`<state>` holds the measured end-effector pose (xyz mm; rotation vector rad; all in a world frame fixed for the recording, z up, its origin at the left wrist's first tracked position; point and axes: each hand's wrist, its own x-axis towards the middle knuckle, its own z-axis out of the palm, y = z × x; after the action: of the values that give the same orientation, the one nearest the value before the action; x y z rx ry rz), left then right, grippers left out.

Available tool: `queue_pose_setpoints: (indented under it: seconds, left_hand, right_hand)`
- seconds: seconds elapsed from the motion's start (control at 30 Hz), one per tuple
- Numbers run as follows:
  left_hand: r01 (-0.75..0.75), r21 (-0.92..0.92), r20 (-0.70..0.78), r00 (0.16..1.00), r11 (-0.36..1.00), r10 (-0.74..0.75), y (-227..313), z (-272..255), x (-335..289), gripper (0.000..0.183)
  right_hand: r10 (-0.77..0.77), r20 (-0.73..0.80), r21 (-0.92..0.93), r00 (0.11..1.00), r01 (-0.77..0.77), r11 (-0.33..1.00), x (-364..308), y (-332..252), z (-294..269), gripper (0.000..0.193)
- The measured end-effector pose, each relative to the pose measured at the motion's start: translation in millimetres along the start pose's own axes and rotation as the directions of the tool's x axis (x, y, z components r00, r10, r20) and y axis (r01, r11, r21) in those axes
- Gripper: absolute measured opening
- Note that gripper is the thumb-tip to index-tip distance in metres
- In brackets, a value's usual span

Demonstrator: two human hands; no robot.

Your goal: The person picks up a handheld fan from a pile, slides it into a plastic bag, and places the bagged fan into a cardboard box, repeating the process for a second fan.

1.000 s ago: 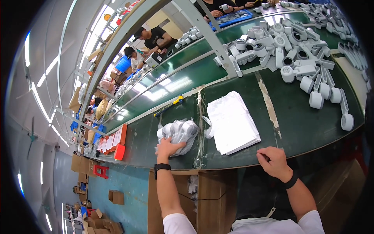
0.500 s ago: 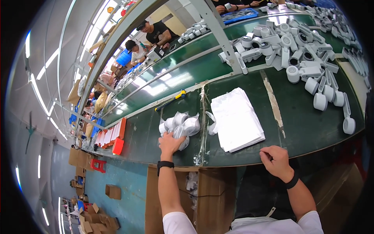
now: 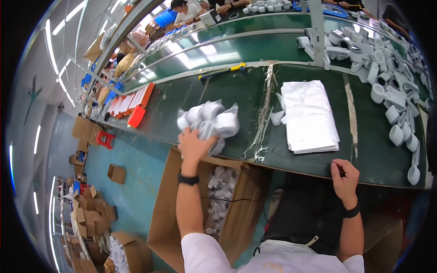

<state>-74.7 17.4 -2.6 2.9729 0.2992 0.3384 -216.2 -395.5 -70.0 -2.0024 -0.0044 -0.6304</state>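
Note:
My left hand (image 3: 195,146) is closed on a clump of white plastic-bagged parts (image 3: 207,119) near the front edge of the green work table (image 3: 173,98). Its thumb and fingers press into the clear wrap from the near side. The parts look round-headed, but the film blurs their exact shape. My right hand (image 3: 346,178) hovers by the table's front edge with curled fingers, and I see nothing in it. Between the hands, and farther in, lies a stack of white plastic bags (image 3: 312,118), one crumpled bag (image 3: 277,111) at its left.
White and grey handheld devices (image 3: 387,86) are heaped at the right. A yellow-and-black tool (image 3: 223,72) lies along the back rail. Orange bins (image 3: 136,116) stand at the left end. Below the edge, an open carton (image 3: 166,214) holds bagged parts. Co-workers sit across the line.
My left hand has drawn the bagged parts leftward and closer to the table's front edge. The view has turned, bringing more of the carton below into sight. My right hand stays curled.

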Motion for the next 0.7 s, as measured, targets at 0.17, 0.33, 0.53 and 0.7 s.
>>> queue_pose_setpoints:
  seconds: [0.17,0.33,0.53,0.7]
  left_hand:
    - [0.056,-0.134,-0.148,0.986,0.989,-0.076,-111.3,-2.3,-90.9,0.068]
    - [0.405,-0.031,0.165,0.904,0.914,-0.395,-186.8,52.0,-187.0,0.067]
    - [0.724,0.097,0.496,0.560,0.683,-0.664,-218.7,177.0,-259.7,0.088]
    - [0.774,0.152,0.638,0.398,0.614,-0.659,-225.2,261.3,-278.7,0.087]
  right_hand:
    - [0.026,-0.008,-0.094,1.000,-0.027,0.995,-2.3,0.9,3.2,0.006]
    - [-0.079,-0.005,-0.248,0.997,0.076,0.966,-3.6,4.1,11.0,0.005]
    - [-0.010,-0.080,-0.312,0.997,-0.015,0.950,-6.5,18.6,20.1,0.006]
    - [-0.048,-0.044,-0.405,0.998,0.026,0.914,-3.0,16.7,28.5,0.008]
